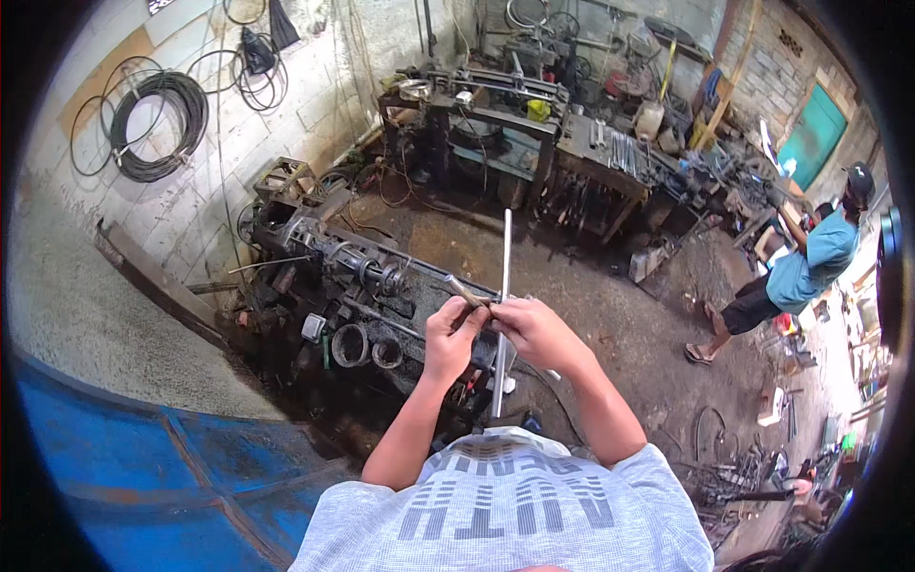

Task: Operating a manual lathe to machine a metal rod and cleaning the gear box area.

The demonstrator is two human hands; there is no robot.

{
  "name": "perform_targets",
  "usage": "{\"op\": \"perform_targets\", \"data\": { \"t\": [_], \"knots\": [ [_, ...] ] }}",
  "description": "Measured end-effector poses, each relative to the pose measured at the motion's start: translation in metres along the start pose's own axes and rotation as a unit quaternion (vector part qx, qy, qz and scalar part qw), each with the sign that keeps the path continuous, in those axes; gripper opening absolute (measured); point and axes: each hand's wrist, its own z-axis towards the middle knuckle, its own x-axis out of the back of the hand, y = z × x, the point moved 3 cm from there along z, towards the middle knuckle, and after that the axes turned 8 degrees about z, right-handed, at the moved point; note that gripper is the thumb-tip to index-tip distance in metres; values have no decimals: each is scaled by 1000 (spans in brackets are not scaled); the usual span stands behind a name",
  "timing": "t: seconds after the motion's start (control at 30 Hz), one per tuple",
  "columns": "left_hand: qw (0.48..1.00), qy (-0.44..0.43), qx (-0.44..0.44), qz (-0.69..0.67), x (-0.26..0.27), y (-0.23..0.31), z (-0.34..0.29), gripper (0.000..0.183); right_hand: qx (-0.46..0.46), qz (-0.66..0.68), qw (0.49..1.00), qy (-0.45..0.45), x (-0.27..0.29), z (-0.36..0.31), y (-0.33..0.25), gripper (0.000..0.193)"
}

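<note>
In front of my chest, both hands are close together. My left hand (448,336) is closed around a short metal rod (461,288), whose upper end sticks out past the fingers. My right hand (536,334) is closed with its fingertips at the near end of that rod. A long, bright metal bar (506,250) passes under the right hand, showing above and below it; the right fingers appear wrapped on it, though the grip itself is hidden. Just beyond my left hand lies a greasy lathe (367,272) with a chuck.
Two metal rings (350,345) rest beside the lathe at my left. Ahead stand a workbench (496,114) and a tool-covered table (596,153). A person in a teal shirt (829,257) stands at right. Blue metal panels (105,458) fill the lower left. Coiled cable (157,124) hangs on the wall.
</note>
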Motion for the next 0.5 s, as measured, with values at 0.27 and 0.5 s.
{"op": "perform_targets", "data": {
  "t": [0.27, 0.5],
  "knots": [
    [977, 119, 119, -132, -35, -50, -5, 14, -316, 286, 857, 290, -74, -84, 24, 20],
    [933, 123, 266, -211, -79, -103, -36, 17, -254, 662, 440, 552, -98, -113, 91, 36]
  ]
}}
